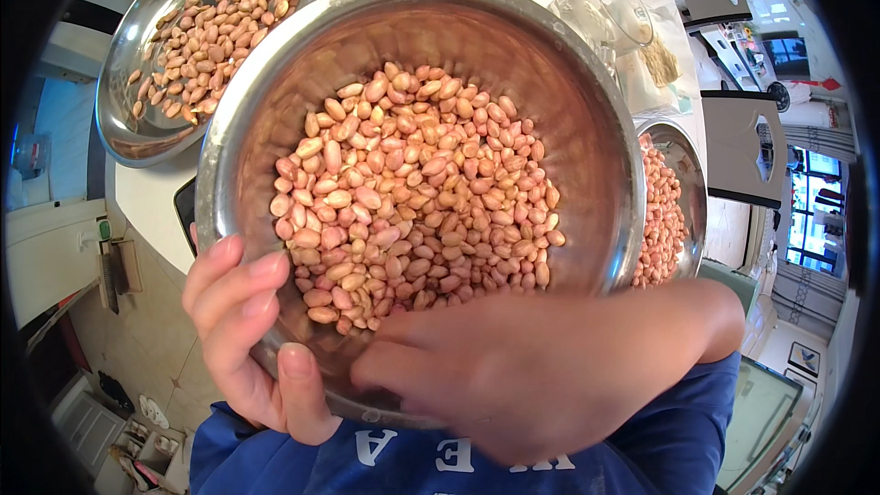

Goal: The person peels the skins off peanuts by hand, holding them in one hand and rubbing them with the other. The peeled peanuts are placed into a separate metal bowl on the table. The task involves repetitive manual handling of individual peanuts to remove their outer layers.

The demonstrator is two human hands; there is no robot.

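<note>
A large stainless steel bowl (605,117) of shelled peanuts with pinkish skins (412,199) fills the middle of the view, close to my body. At its lower left rim is my left hand (251,340), fingers curled over the edge with the thumb inside, gripping it. My right hand (467,364), blurred, reaches into the lower part of the bowl, fingertips down by the nearest peanuts; whether it holds any is hidden. To the upper left, a second steel bowl (113,103) contains fewer peanuts (206,48). More peanuts (660,220) lie in a steel dish (694,185) at right, partly hidden behind the large bowl.
The bowls are at a white table (155,203). Behind the large bowl's upper right rim stand a clear glass (619,14) and a plastic bag (639,89). A dark-edged flat object (184,210) shows at the left table edge. Chairs (742,144) stand along the right side.
</note>
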